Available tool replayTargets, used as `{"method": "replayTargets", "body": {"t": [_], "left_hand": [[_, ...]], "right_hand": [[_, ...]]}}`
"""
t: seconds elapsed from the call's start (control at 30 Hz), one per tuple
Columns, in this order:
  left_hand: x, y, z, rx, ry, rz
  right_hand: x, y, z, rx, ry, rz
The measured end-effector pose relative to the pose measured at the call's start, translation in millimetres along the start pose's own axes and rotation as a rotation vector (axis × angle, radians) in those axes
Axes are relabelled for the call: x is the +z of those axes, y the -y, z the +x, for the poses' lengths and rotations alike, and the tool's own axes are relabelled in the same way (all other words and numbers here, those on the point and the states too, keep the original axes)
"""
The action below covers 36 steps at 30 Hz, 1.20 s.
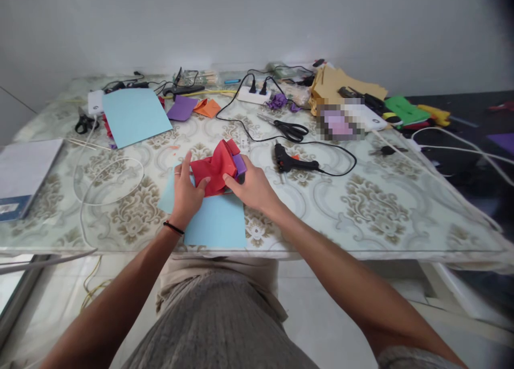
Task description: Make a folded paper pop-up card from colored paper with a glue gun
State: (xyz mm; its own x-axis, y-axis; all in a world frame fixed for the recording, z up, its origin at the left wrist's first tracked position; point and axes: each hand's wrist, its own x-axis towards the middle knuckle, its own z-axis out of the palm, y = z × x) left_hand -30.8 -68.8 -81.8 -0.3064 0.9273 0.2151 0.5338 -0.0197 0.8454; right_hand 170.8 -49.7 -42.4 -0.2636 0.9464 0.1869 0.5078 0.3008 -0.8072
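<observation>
A folded red paper piece [212,172] is held between my two hands, above light blue paper sheets [217,227]. My left hand [188,195] grips its left side, with the thumb on top. On the right, my right hand [252,184] pinches the red paper together with a folded purple paper piece [240,164] tucked against it. The fingertips under the paper are hidden. A black glue gun [295,160] lies to the right of my right hand, its cord running to a white power strip [254,95].
Black-handled scissors [291,130] lie behind the glue gun. A light blue sheet [136,117], purple paper [181,107] and orange folded paper [207,108] are at the back left. Brown envelopes [341,82] are piled at the back right. A white cable [82,203] loops on the left.
</observation>
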Motion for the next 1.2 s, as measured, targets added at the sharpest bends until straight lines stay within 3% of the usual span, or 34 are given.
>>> {"method": "replayTargets", "body": {"t": [0.17,0.37,0.5,0.67,0.87,1.2], "left_hand": [[-6.8,4,4,0.366,0.094,0.340],[-6.2,-6,10,0.526,0.236,0.489],[4.0,0,20,0.502,0.313,0.402],[21.4,13,28,0.358,0.260,0.204],[26.0,12,20,0.347,0.238,0.174],[22.3,5,21,0.377,0.310,0.471]], "right_hand": [[-6,2,0,0.022,-0.013,-0.015],[-10,4,1,0.030,-0.004,0.084],[-13,5,-2,0.058,0.031,0.085],[-11,6,-7,0.090,0.033,0.087],[-9,3,-10,0.103,0.026,0.134],[-18,-18,7,0.096,0.150,0.497]]}}
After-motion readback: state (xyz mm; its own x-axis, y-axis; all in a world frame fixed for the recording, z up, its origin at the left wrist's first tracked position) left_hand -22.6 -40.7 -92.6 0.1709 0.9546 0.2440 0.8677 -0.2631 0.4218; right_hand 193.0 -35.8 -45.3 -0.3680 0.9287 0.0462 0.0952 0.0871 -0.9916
